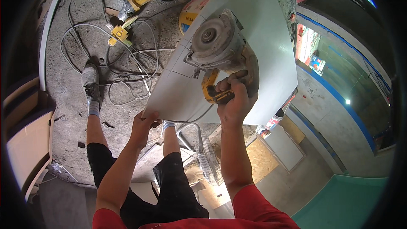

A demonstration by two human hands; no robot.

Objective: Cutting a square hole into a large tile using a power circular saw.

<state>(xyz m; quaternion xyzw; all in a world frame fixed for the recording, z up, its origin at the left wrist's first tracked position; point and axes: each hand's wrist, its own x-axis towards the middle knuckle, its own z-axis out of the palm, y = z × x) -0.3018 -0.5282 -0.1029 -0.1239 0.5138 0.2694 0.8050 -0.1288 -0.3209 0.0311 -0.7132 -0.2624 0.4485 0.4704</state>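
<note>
My right hand (236,97) is wrapped round the handle of a dusty yellow-and-grey circular saw (220,44). The saw is over a large pale tile (271,76) with dark lines marked near its left edge; whether its base touches the surface I cannot tell. A cord runs from the saw's rear across the tile's near edge. At the near left corner my left hand (146,123) grips the tile, thumb on top and the other fingers partly hidden. Partly covered by the tile, a yellow-and-white bucket (193,12) stands beyond its left side.
On the dusty floor lie a yellow angle grinder (144,0), a small yellow tool (120,34) and tangled grey cables (127,85) near my left foot (90,80). A wire-caged work lamp (208,161) is below the tile. Cardboard boxes (32,135) stand at the left.
</note>
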